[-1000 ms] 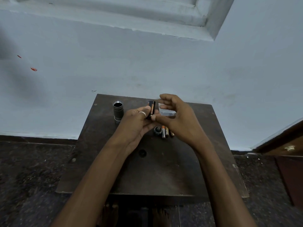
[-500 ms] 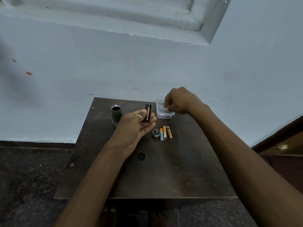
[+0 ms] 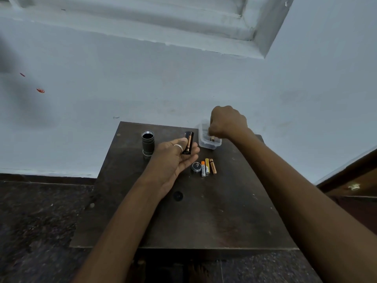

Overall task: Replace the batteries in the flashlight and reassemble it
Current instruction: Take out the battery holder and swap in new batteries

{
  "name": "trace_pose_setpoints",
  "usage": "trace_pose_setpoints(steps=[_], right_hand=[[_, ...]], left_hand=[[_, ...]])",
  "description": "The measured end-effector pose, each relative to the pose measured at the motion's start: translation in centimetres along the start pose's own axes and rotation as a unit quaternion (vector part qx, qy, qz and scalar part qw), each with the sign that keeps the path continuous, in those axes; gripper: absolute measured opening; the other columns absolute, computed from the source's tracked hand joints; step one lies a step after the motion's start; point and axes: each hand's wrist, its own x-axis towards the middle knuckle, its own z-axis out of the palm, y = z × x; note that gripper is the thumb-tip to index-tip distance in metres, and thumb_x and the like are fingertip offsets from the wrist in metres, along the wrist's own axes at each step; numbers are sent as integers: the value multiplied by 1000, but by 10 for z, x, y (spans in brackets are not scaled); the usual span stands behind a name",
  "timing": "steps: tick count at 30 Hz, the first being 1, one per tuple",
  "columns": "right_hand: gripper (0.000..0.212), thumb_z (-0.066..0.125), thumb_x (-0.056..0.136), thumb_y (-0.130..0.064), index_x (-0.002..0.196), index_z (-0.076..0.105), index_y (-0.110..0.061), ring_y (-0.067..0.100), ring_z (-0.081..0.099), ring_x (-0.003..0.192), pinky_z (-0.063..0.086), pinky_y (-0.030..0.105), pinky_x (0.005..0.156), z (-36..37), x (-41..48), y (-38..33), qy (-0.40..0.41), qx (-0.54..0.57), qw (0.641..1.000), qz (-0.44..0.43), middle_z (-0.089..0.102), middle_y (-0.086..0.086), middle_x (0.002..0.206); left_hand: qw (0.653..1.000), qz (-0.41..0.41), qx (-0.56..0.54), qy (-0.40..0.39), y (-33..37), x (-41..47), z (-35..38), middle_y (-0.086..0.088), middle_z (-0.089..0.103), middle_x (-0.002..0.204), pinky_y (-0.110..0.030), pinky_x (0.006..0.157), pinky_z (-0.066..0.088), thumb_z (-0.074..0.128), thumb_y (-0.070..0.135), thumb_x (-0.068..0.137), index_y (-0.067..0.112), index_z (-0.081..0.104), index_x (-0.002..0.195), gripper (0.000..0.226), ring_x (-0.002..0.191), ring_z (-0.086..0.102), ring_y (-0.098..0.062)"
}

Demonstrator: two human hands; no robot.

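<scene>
Wall point(image 3: 183, 82): pale blue-white plaster, scuffed, fills the far side.
Wall marks point(image 3: 40, 90): two small red spots on the far left.
Window recess point(image 3: 142, 23): stepped white frame, far and high.
Floor point(image 3: 36, 221): dark speckled stone, with a dark skirting band point(image 3: 40, 175) at the wall's foot.
Table point(image 3: 204, 221): dark worn wood, set against the wall.
Woodwork point(image 3: 350, 180): brown panel on the right edge.
Light: dim, even, bluish.
</scene>
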Motion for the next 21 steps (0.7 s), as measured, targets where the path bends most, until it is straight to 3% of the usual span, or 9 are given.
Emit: trace_pose_setpoints(steps=[4,7,10,11,15,21], right_hand=[[17,65,73,-4,69,50,-12,27,56,75,37,27,56,4,-5,-6,-30,-26,999,9,51,4,73],[19,61,79,-6,68,47,-13,26,55,77,40,31,64,7,-1,-7,-26,28,999,14,50,3,73],[4,59,75,-5,76,62,-8,28,65,80,47,29,65,9,4,-3,-12,76,997,15,65,7,79],[11,58,74,-4,81,66,-7,29,67,82,49,30,66,9,6,-1,-4,79,997,14,68,9,83],[17,65,80,-8,95,73,-13,29,66,86,48,32,66,5,6,3,10,6,1000,-14,69,7,94],[17,70,81,-13,98,73,-16,27,66,87,43,30,62,10,8,-1,-1,-39,998,-39,69,6,97]], left_hand=[[1000,0,4,-2,1,-3,4,-15,70,105,-32,86,58,44,9,105,6,61,108,18,93,70,-19],[1000,7,15,-9,1,-6,5,-15,70,106,-32,88,58,43,10,105,9,62,99,20,93,69,-18],[1000,7,21,-7,2,-6,4,-14,71,105,-33,88,57,44,11,105,9,62,97,21,95,69,-19],[1000,6,22,-6,2,-6,4,-14,71,104,-33,88,57,44,11,105,9,62,97,20,95,69,-19],[1000,9,27,-8,3,-7,4,-14,71,104,-32,87,58,43,10,105,10,63,96,21,96,69,-19],[999,6,32,-8,3,-8,4,-15,72,108,-32,87,58,44,11,105,12,63,95,21,99,70,-20]])
